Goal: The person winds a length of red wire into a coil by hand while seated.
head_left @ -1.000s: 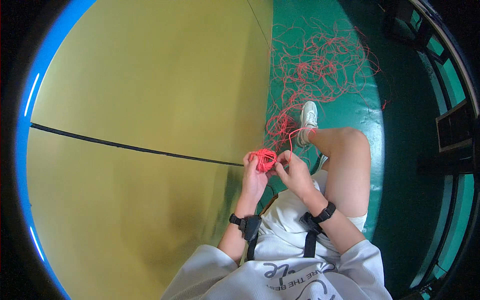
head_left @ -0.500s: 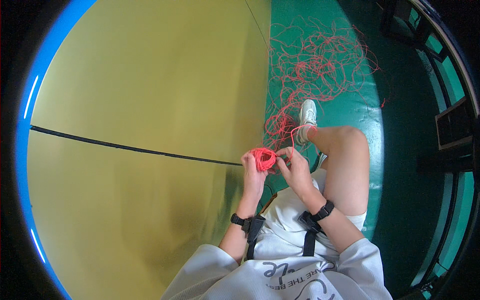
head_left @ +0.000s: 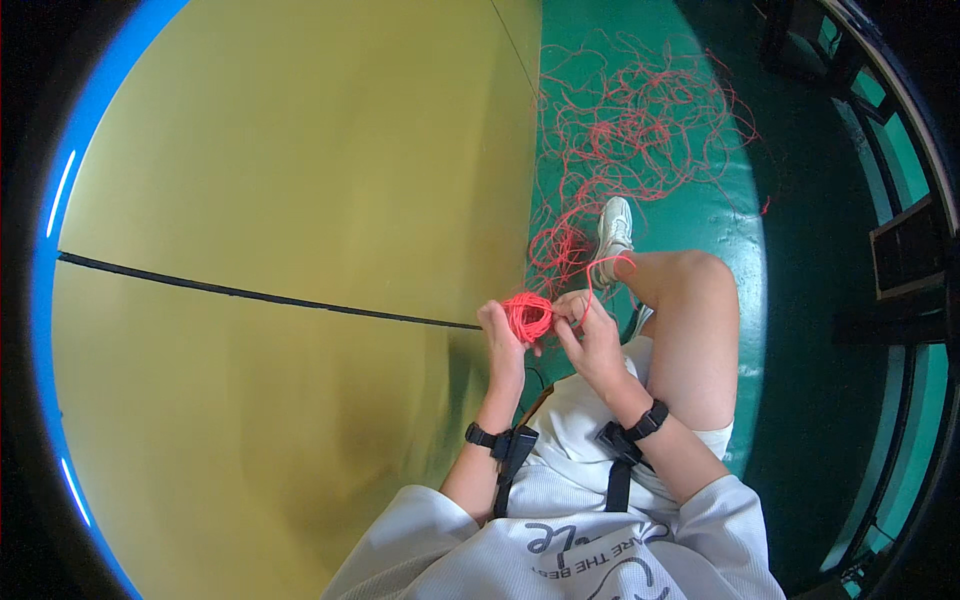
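A small wound coil of red cord (head_left: 527,317) sits in my left hand (head_left: 499,335), whose fingers and thumb wrap round its left side and underside. Just to the right, my right hand (head_left: 588,335) pinches a strand of the same cord between thumb and fingers. From this pinch a loose strand (head_left: 590,277) rises and bends over toward my ankle. Beyond my hands a big tangled heap of red cord (head_left: 640,130) spreads across the green floor, its near end bunched by my shoe.
At the left stands a broad yellow panel (head_left: 300,180) with a black strip (head_left: 270,298) across it. My bent leg (head_left: 690,310) and white shoe (head_left: 616,225) are to the right of the cord. Dark frames (head_left: 905,250) line the far right.
The loose strand by my right hand has shifted and curves more to the right. Both hands keep their hold, with only slight movement.
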Available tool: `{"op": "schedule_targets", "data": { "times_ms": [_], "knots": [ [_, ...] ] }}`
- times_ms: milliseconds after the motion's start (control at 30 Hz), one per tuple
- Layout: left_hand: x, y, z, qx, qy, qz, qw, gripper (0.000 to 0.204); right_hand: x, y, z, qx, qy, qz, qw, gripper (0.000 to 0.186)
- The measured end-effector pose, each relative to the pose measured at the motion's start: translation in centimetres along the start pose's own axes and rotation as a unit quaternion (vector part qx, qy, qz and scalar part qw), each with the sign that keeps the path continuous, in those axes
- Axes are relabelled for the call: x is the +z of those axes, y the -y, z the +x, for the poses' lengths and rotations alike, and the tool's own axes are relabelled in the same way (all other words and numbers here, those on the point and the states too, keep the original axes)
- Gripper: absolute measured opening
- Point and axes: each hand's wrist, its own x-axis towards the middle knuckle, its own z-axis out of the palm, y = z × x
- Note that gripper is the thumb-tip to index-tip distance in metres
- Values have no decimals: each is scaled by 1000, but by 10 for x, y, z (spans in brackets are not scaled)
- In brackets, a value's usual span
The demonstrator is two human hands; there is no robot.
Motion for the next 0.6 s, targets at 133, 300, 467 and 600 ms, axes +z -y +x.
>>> {"op": "schedule_targets", "data": {
  "times_ms": [133, 300, 467, 600],
  "knots": [
    [4, 0, -3, -9, -45, 20, 999, 44, 1, 5, 1, 36, -13, 39, 999, 13],
    [7, -12, -8, -93, -14, -101, 990, 40, 0, -1, 1, -22, 4, 22, 1000, 11],
    [12, -10, -9, -126, -11, -153, 980, 35, 4, -3, -1, -2, -17, 43, 999, 9],
    [20, 2, -6, 78, -144, 31, 986, 31, 8, 0, -2, 192, -14, 230, 954, 12]
  ]
}}
